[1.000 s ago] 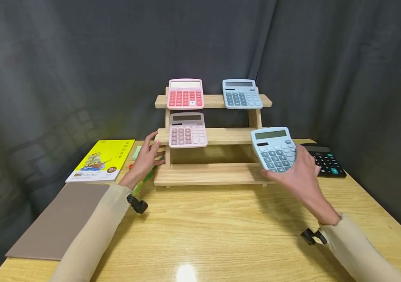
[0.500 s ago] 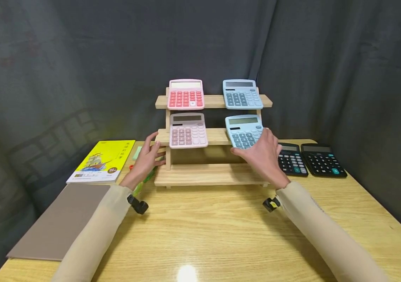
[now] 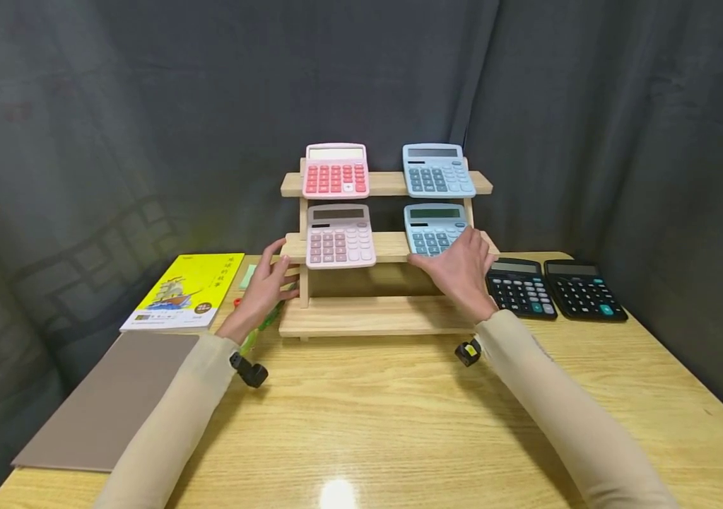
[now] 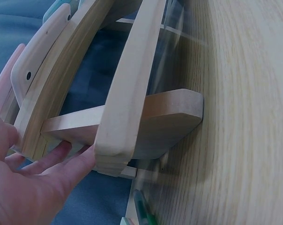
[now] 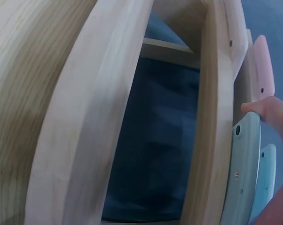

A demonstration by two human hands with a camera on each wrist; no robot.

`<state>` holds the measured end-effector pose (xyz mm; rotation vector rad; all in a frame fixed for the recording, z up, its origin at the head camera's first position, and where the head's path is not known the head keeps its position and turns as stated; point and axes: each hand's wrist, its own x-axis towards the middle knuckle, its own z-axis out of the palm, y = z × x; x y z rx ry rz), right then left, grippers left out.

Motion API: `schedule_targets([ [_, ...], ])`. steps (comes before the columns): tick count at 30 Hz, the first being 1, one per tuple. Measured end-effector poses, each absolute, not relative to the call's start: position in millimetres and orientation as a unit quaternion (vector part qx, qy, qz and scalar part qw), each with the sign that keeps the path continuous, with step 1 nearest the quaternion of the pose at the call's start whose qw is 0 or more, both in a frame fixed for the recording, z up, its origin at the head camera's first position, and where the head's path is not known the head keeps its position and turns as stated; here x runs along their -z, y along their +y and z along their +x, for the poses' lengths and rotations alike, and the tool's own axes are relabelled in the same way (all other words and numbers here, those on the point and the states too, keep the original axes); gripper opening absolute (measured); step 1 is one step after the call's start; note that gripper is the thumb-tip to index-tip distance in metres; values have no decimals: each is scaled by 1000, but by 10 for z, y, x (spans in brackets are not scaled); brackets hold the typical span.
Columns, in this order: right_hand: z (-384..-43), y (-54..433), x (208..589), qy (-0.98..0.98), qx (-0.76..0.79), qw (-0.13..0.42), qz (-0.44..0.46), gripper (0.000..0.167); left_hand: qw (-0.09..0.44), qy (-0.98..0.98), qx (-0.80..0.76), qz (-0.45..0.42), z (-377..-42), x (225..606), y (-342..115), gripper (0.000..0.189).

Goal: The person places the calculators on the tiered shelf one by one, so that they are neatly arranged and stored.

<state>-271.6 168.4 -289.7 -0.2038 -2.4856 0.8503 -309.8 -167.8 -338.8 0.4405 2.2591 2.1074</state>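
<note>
A three-tier wooden display stand (image 3: pixel 393 315) stands at the back of the table. My left hand (image 3: pixel 263 286) holds its left end at the middle tier; in the left wrist view its fingers (image 4: pixel 52 157) reach around the shelf end and the side support. On the right of the middle tier is a light blue calculator (image 3: pixel 435 233), leaning back. My right hand (image 3: pixel 459 265) grips its lower edge and right side, hiding its lower keys. To its left on the same tier sits a pale pink calculator (image 3: pixel 338 237).
The top tier bears a pink calculator (image 3: pixel 336 171) and another blue calculator (image 3: pixel 439 171). Two black calculators (image 3: pixel 523 288) lie right of the stand. On the left lie a yellow book (image 3: pixel 186 291) and a grey-brown folder (image 3: pixel 107 399). Dark curtains (image 3: pixel 208 106) hang behind.
My right hand has carried the light blue calculator leftward from the stand's right end onto the middle tier, where it has straightened. The left hand has stayed at the stand's left end.
</note>
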Motion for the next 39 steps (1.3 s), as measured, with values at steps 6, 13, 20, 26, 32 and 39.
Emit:
schedule_targets([
  [6, -2744, 1669, 2913, -918, -299, 249, -80, 121, 13, 723, -676, 144, -3101, 3396, -1675, 57],
  [13, -2700, 1655, 2896, -926, -297, 219, -73, 131, 12, 724, -675, 138, -3101, 3417, -1693, 57],
  [20, -2547, 1784, 2843, -911, -336, 225, -81, 129, 15, 725, -675, 137, -3100, 3431, -1688, 57],
  [26, -2387, 2228, 2865, -874, -389, 271, -110, 106, 12, 722, -678, 141, -3105, 3406, -1678, 57],
  [32, -2441, 2814, 3034, -871, -389, 268, -136, 93, 7, 731, -669, 133, -3093, 3381, -1676, 56],
  [39, -2545, 3254, 3356, -923, -333, 151, -124, 105, 13, 731, -669, 133, -3102, 3385, -1667, 57],
])
